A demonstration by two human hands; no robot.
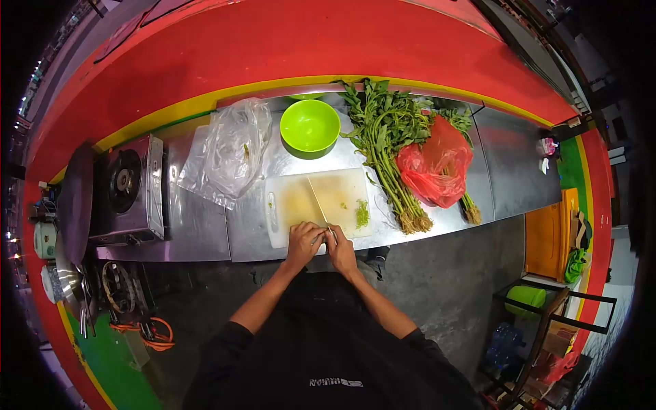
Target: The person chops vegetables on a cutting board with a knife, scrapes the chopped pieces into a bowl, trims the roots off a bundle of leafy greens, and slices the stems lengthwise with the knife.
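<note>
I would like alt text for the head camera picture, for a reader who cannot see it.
A person's left hand and right hand are close together at a knife whose blade points forward over a white cutting board. Beyond it is a green bowl between a clear plastic bag and leafy greens.

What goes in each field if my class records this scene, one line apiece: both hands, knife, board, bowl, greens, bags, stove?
Right hand: closed at the near end of the knife
Left hand: curled beside the right hand; hold unclear
Knife: pointing away from the person, over the board
Board: on the counter; green scraps at right
Bowl: green, beyond the board
Greens: right of the board, roots nearest the person
Bags: clear left, red right
Stove: far left
</note>
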